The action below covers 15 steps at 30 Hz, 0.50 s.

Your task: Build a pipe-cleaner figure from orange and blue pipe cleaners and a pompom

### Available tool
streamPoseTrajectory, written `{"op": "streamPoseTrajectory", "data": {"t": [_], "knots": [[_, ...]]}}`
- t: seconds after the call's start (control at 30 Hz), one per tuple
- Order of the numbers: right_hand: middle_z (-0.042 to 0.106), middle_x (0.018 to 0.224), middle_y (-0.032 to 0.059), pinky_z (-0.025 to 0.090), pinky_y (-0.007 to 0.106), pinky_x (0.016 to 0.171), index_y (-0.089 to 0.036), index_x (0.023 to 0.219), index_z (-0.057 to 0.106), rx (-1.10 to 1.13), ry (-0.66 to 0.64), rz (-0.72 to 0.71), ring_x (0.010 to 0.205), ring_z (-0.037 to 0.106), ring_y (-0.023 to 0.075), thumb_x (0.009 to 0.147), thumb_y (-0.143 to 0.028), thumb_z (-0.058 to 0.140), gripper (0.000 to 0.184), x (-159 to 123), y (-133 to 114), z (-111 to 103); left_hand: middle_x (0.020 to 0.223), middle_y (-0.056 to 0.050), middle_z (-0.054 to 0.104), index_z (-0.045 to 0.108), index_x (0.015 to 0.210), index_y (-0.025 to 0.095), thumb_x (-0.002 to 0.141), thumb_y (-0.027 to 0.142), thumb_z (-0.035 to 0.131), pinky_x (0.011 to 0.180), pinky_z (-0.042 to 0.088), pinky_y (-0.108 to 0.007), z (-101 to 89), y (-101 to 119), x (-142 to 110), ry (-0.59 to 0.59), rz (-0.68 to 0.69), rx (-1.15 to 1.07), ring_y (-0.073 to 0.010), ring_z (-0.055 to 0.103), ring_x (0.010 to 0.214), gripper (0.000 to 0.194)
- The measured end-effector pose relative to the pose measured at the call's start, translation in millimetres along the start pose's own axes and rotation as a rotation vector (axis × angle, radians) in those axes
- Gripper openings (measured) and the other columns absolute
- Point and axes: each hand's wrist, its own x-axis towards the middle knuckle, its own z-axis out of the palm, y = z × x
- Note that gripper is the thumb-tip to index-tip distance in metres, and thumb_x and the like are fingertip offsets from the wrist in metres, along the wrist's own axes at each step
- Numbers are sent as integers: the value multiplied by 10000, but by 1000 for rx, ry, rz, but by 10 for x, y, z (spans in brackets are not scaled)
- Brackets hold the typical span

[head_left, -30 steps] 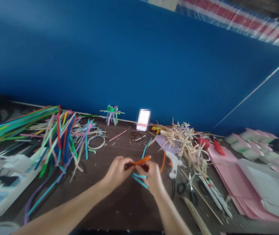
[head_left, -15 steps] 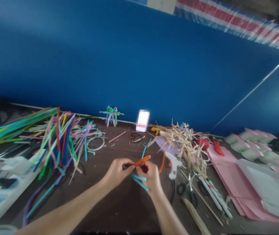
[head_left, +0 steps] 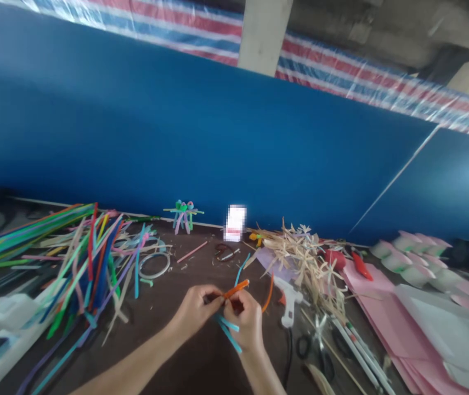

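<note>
Close together over the dark table, my left hand (head_left: 204, 306) and my right hand (head_left: 244, 318) both pinch a short orange pipe cleaner (head_left: 237, 288), which looks bent or bundled. Its pale tip points up to the right. Light blue pipe cleaner ends (head_left: 231, 334) stick out below the fingers, across my right palm. Another light blue length (head_left: 241, 269) rises behind the hands, and an orange length (head_left: 269, 295) curves just past the right hand; I cannot tell whether these join the held piece. The fingertips hide where the pieces meet.
Loose pipe cleaners (head_left: 102, 258) and a power strip (head_left: 4, 340) lie left. A pipe-cleaner figure (head_left: 183, 215) and a lit phone (head_left: 235, 223) stand at the blue wall. A glue gun (head_left: 290, 299), scissors (head_left: 320, 340), dried strips (head_left: 300, 249) and pink sheets (head_left: 374, 296) lie right.
The head view has tilted up, so the table and hands sit lower and more of the striped sheeting shows. Both hands keep their pinch on the orange pipe cleaner, with little other movement.
</note>
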Motion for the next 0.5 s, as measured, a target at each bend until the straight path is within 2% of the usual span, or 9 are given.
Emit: {"op": "streamPoseTrajectory", "data": {"t": [0.1, 0.2, 0.4, 0.43, 0.5], "knots": [[539, 553, -14, 375, 187, 504, -171, 591, 529, -47, 25, -48, 510, 495, 111, 689, -190, 479, 112, 33, -1, -42, 684, -34, 678, 670, 719, 119, 710, 242, 511, 613, 428, -208, 0, 59, 79, -25, 7, 23, -165, 588, 666, 201], [547, 558, -4, 387, 196, 514, -173, 598, 524, -90, 33, -38, 518, 515, 123, 703, -202, 475, 120, 75, 31, -81, 708, -37, 686, 675, 735, 118, 707, 237, 506, 619, 425, -214, -7, 146, 166, -59, 40, 77, -170, 598, 687, 209], [585, 560, 16, 406, 211, 499, -172, 632, 564, -60, 123, -36, 505, 540, 145, 731, -323, 486, 197, 186, 264, -127, 690, -30, 687, 688, 757, 151, 680, 215, 517, 583, 410, -208, 27, 304, 438, -123, 157, 331, -157, 607, 633, 199], [591, 563, 21, 415, 214, 507, -170, 643, 569, -40, 130, -39, 513, 550, 153, 728, -347, 489, 212, 214, 301, -144, 693, -30, 688, 690, 766, 157, 682, 209, 512, 594, 409, -212, 42, 340, 489, -133, 184, 378, -157, 610, 637, 204], [588, 533, 27, 415, 226, 487, -172, 618, 570, -65, 163, -19, 489, 545, 164, 709, -416, 499, 270, 273, 353, -192, 692, -30, 693, 693, 763, 175, 690, 217, 516, 725, 401, -260, 81, 412, 581, -132, 250, 488, -163, 617, 658, 196]]}}
